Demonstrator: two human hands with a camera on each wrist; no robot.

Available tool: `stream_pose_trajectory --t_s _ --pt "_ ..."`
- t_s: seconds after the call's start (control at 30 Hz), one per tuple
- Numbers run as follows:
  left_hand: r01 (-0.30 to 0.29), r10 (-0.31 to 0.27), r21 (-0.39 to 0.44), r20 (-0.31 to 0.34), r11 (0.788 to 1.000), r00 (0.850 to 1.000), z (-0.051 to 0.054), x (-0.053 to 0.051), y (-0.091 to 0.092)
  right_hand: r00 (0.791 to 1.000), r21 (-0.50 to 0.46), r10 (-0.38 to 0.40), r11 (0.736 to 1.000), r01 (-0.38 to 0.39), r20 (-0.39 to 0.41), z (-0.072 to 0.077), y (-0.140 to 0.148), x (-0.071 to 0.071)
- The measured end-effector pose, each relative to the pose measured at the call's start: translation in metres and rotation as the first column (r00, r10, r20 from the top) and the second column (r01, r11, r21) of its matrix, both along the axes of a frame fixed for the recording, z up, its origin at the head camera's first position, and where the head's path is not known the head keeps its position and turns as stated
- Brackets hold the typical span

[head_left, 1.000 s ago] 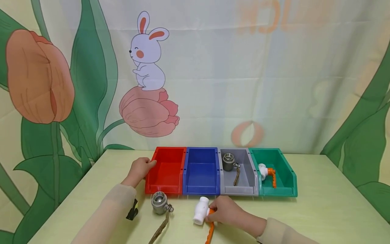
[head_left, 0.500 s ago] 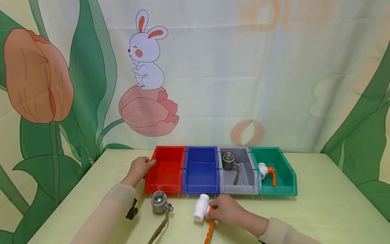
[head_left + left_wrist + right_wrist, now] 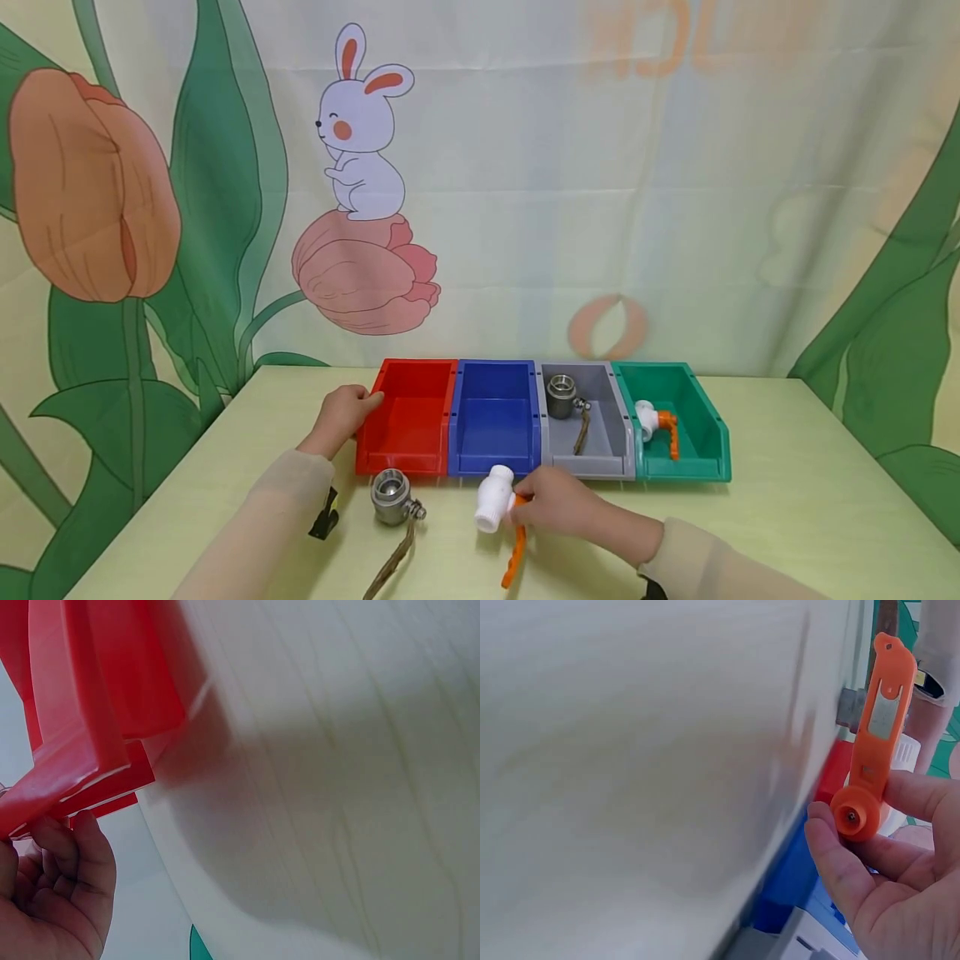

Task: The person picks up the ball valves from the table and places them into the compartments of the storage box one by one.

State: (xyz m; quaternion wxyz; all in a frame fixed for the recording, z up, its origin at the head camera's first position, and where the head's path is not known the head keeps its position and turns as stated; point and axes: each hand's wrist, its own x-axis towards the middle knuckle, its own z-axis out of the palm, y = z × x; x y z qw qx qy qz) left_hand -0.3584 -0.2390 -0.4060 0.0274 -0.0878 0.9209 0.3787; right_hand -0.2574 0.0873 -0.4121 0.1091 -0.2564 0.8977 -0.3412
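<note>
White, smooth plastic: in the head view, the fat valve (image 3: pixel 494 500) that the right hand (image 3: pixel 558 502) pinches has moved up a bit, nearer the blue bin (image 3: pixel 495 425) ahead of that grip, so lifting seems begun.

Left wrist view: the left hand (image 3: pixel 60 885) grips the shiny red bin (image 3: pixel 86 705) above its curled fingers.

Right wrist view: fingertips pinch the round end of the flat orange handle (image 3: pixel 871 761).

White valve body (image 3: pixel 494 499): plastic, ribbed end. Orange lever (image 3: pixel 869 769): smooth plastic, low sheen. Grey valve (image 3: pixel 391 497): metal, dull sheen; its brown lever (image 3: pixel 391 566) rough-looking. Red bin (image 3: pixel 410 464): glossy plastic. Bench (image 3: pixel 795 475): smooth-looking, faintly lined. Backdrop (image 3: pixel 517 192): printed cloth, matt, creased.
</note>
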Motion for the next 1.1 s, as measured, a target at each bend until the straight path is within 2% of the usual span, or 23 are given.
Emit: stream_pose_trajectory --t_s 0.27,0.37,0.77,1.1 --pt "0.01 -0.01 0.012 -0.001 1.0 1.0 0.001 0.001 -0.001 0.999 -0.02 0.044 0.999 -0.044 -0.016 0.016 -0.001 -0.007" --pt "0.008 -0.008 0.017 0.002 1.0 1.0 0.0 0.001 -0.002 1.0 -0.013 0.029 0.999 -0.029 0.0 0.023 -0.003 -0.01" --pt "0.005 -0.005 0.006 0.0 1.0 1.0 -0.001 0.001 -0.001 0.999 0.051 -0.033 0.998 0.035 -0.037 0.058 -0.003 -0.024" --pt "0.009 -0.008 0.019 -0.011 1.0 1.0 0.001 0.002 -0.001 0.997 0.101 -0.074 0.992 0.076 -0.02 0.069 -0.006 -0.044"
